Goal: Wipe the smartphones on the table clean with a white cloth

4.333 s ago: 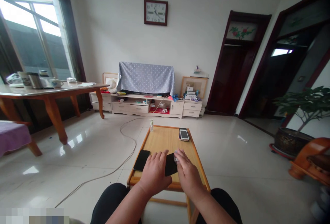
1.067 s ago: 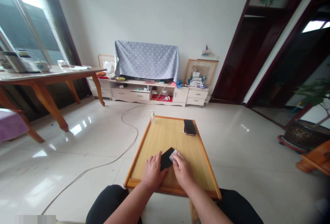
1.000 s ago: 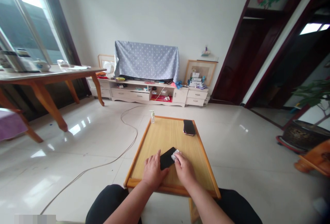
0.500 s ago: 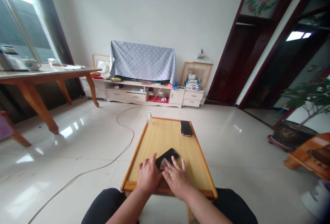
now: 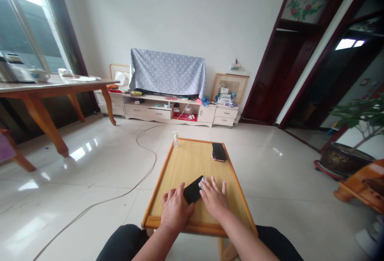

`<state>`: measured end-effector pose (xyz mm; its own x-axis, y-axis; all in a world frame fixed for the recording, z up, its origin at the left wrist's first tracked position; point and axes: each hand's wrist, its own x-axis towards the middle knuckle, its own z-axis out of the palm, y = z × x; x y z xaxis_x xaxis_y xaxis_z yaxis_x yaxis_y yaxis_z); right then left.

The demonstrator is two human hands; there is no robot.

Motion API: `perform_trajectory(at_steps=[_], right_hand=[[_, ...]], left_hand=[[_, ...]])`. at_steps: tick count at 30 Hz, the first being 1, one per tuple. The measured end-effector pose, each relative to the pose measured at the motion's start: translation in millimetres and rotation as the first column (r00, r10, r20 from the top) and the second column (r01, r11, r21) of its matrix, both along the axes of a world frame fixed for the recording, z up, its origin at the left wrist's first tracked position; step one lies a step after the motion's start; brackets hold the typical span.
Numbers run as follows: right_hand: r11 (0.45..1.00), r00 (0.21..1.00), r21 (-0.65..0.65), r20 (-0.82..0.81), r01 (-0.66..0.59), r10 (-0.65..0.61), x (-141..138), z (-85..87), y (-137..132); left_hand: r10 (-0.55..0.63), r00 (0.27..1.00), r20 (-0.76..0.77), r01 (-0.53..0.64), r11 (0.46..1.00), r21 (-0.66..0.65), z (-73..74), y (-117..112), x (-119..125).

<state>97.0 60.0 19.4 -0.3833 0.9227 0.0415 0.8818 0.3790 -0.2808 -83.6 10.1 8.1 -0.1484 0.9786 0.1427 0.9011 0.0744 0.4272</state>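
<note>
A black smartphone lies at a slant, screen up, on the small wooden table in front of me. My left hand steadies it by the lower left side, with the thumb at the bottom edge and the fingers along the left. Under the fingertips of my right hand a small whitish wipe is pressed on the phone's upper right end. Whether the wipe is cloth or paper I cannot tell.
Another dark phone lies near the table's far right corner. A small clear pump bottle stands at the far left corner. A cable runs over the floor. Beyond stands a low white cabinet with a cloth-covered screen.
My right hand has slid the wipe from the phone's lower left part to its upper right end. My left hand stays at the phone's left side.
</note>
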Motion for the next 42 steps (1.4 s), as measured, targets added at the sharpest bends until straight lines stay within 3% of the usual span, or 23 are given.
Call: perform_trajectory(at_steps=[2,3,8,10,14,20,22,26,28,31,33,39,42], right_hand=[[0.997,0.997,0.009,0.023,0.074,-0.074,-2.0,1.8,7.0],[0.999,0.999,0.004,0.018,0.048,-0.048,-5.2,2.0,6.7],[0.962,0.961,-0.044,-0.069,-0.27,0.266,-20.4,1.5,-1.7],[0.977,0.977,-0.035,-0.05,-0.21,0.208,-18.5,3.0,7.8],[0.999,0.999,0.027,-0.007,0.039,-0.039,-19.7,2.5,25.9],[0.95,0.945,-0.003,-0.109,-0.312,0.31,-37.5,-6.6,2.4],[0.971,0.967,0.003,-0.085,-0.239,0.238,-31.1,-5.9,6.7],[0.997,0.997,0.027,-0.014,0.071,-0.07,-12.0,-7.0,23.0],[0.997,0.998,0.031,-0.025,0.066,-0.066,-9.4,-11.3,17.7],[0.995,0.993,0.029,-0.071,-0.095,0.097,-11.3,-17.3,-2.1],[0.99,0.987,0.013,-0.083,-0.137,0.138,-9.1,-17.4,-8.3],[0.989,0.989,0.009,-0.006,0.146,-0.146,7.8,-11.1,14.8],[0.996,0.997,0.045,0.003,0.072,-0.073,2.3,-13.8,4.9]], left_hand=[[0.0,1.0,-0.004,0.0,1.0,-0.011,0.4,0.8,0.1],[0.001,1.0,-0.004,-0.001,1.0,-0.016,0.6,1.2,-0.1],[0.013,1.0,0.01,-0.012,1.0,-0.015,-0.2,2.7,-2.0],[0.007,1.0,0.018,-0.007,1.0,-0.003,-0.9,2.5,-2.3],[0.006,1.0,0.019,-0.007,1.0,0.018,-3.8,2.1,-2.1],[0.003,1.0,0.029,-0.006,0.996,0.09,-9.9,3.7,-2.5],[0.008,1.0,0.024,-0.01,0.997,0.072,-8.4,4.1,-1.9],[0.017,1.0,0.004,-0.017,1.0,0.005,-1.2,4.9,-0.1],[0.011,1.0,0.003,-0.011,1.0,-0.004,1.2,5.4,0.6],[0.002,1.0,0.016,-0.002,1.0,0.01,2.1,6.1,1.4],[0.003,1.0,0.021,-0.003,1.0,0.02,2.3,6.4,2.3],[-0.011,1.0,0.009,0.011,1.0,0.011,4.5,7.4,4.7],[-0.011,1.0,-0.004,0.011,1.0,0.008,3.1,8.0,4.3]])
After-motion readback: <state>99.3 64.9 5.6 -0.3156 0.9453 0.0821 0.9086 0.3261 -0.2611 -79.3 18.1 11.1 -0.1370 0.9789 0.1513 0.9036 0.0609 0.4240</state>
